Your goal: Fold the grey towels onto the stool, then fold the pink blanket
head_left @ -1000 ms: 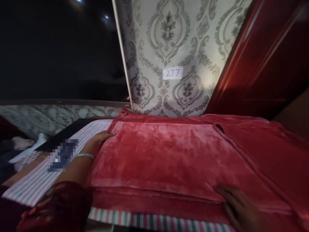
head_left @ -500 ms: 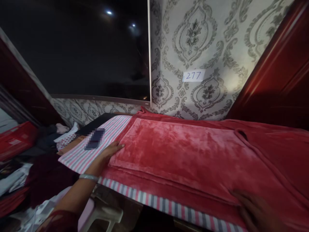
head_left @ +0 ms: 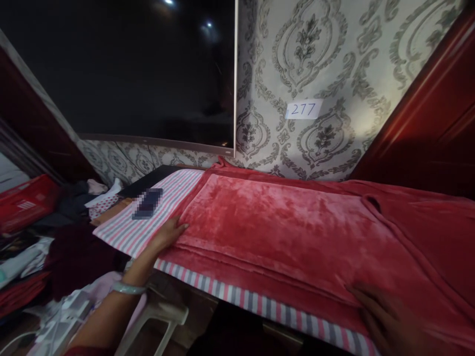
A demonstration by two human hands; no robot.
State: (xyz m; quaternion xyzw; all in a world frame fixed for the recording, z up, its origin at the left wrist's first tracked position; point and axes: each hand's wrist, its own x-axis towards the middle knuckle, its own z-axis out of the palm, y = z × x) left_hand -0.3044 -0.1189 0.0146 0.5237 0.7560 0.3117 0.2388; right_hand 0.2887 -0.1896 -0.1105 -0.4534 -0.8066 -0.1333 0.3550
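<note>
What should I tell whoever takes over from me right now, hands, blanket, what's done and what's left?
Left hand: flat, open, on the left edge of the folded red blanket.
Right hand: open, pressing the blanket's near right corner.
Blanket lies on the striped cloth, folded layers stacked; its right part spreads unfolded toward the red door.
Phone sits on the cloth, clear of the blanket.
Done: left section folded flat.
Left: probably the loose right part.

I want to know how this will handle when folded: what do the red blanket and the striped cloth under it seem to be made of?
The red blanket looks like plush fleece or velvet-like pile: its nap catches the light in pale, brushed patches. The striped cloth looks like thin, flat woven fabric, possibly cotton: it is matte with crisp pink, grey and white stripes. The left hand and right hand lie flat on the blanket.
</note>
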